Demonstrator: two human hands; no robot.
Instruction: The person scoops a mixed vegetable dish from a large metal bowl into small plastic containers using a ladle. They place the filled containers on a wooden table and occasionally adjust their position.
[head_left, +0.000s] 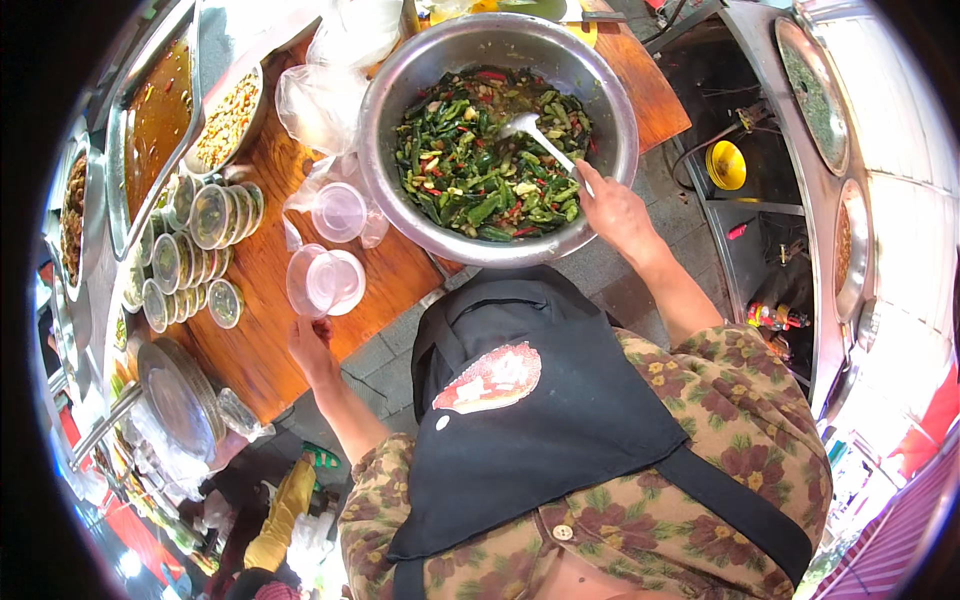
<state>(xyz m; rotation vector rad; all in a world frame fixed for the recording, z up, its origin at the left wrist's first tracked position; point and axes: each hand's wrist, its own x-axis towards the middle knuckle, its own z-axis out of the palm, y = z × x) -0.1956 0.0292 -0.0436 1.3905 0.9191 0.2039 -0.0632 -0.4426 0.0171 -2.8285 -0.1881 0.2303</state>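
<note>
My right hand (615, 206) grips the handle of a metal spoon (551, 146), whose bowl rests in the green chili peppers (480, 172) with red pieces. They lie in a large metal basin (390, 202) in front of me. On the left, my left hand (311, 337) holds the edge of a clear plastic cup (300, 277), tilted beside a stack of round plastic lids (341, 281) on the wooden table (390, 289). Above the lids stands another clear plastic container (339, 212).
Filled, lidded plastic cups (214, 217) are stacked on the table's left. Beyond them are a bowl of chopped food (229, 120) and a tray of brown liquid (159, 127). A metal stand with yellow bowls (725, 165) is at the right. Clear plastic bags (319, 105) touch the basin's left.
</note>
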